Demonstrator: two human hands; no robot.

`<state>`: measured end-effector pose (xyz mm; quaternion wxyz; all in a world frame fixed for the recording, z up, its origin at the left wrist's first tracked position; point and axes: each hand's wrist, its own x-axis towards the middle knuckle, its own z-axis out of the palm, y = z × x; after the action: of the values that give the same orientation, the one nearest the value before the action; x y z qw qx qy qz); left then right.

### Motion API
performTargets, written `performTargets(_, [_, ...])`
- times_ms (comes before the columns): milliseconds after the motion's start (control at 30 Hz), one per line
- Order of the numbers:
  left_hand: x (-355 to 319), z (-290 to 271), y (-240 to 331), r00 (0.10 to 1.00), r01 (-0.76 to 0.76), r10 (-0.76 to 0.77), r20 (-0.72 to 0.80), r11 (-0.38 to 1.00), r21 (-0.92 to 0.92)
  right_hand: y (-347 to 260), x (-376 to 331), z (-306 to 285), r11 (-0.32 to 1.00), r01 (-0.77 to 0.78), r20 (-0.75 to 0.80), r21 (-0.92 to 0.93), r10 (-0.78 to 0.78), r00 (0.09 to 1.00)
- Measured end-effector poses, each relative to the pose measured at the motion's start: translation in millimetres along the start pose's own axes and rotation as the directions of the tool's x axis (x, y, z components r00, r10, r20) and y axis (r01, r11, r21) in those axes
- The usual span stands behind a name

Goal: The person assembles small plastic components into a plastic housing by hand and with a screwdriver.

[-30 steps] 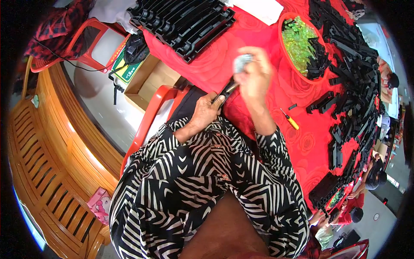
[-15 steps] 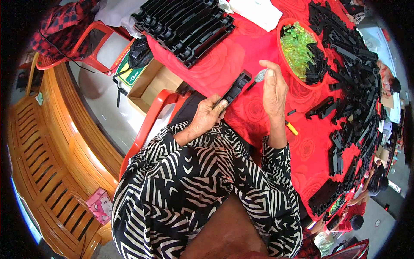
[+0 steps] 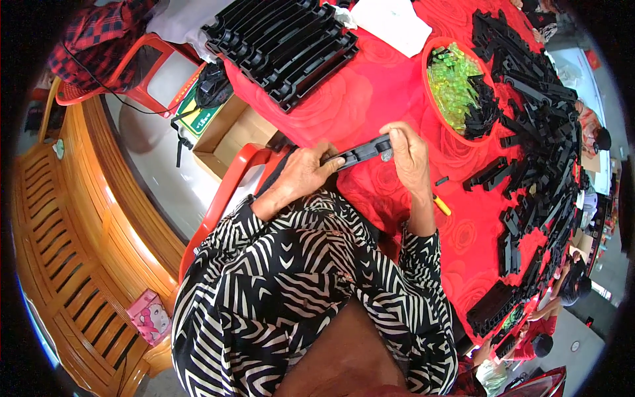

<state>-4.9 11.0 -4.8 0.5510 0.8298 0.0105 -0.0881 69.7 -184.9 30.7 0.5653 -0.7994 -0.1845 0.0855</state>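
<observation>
Between my hands, just above the red tabletop (image 3: 370,99), I am holding a black bar (image 3: 356,154). My left hand (image 3: 303,177) is closing around its near end; my right hand (image 3: 409,157) is pinching the far end, fingers curled. I judge I am fitting something there; next, steady pressure. Beyond, a red bowl (image 3: 426,56) of green pieces (image 3: 453,83).

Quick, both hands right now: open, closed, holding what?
Left hand: closed on one end of the long black plastic part.
Right hand: closed on the other end of the same part.
</observation>
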Motion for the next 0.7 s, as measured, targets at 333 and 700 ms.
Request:
performTargets(333, [-19.9,-25.1,50.5,0.558,-0.522,0.662,-0.5,0.748,0.409,-5.5,-12.0,8.9,0.96,0.017,-0.392,0.279,0.098,0.915])
performTargets(700, [21.7,11.8,43.6,0.981,-0.082,-0.108,-0.162,0.525,-0.847,-10.7,-36.1,62.5,0.914,0.107,-0.525,0.393,0.127,0.842])
